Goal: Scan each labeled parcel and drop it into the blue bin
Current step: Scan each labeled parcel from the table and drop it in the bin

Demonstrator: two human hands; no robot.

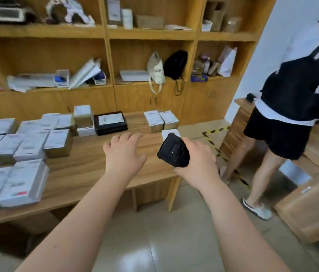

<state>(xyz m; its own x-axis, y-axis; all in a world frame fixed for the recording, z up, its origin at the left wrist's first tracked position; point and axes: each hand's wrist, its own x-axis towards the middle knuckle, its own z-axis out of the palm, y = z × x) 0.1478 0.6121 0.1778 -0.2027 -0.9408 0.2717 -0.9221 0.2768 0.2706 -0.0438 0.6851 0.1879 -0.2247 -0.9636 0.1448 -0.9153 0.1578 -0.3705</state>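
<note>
My right hand (197, 160) grips a black handheld scanner (174, 151) over the right end of the wooden table (96, 165). My left hand (124, 152) hovers above the table's middle with fingers spread and holds nothing. Several white-labeled parcels (25, 146) are stacked on the table's left part. A black labeled parcel (110, 122) lies at the back, and two small labeled boxes (161, 120) stand to its right. Another white-labeled parcel (169, 133) lies partly hidden behind the scanner. No blue bin is in view.
Wooden shelving (150, 36) with bags, papers and boxes stands behind the table. A person with a black backpack (295, 91) stands at the right beside a wooden desk (239, 122). A large cardboard box (311, 205) sits on the floor. Yellow-black tape (215, 148) marks the floor.
</note>
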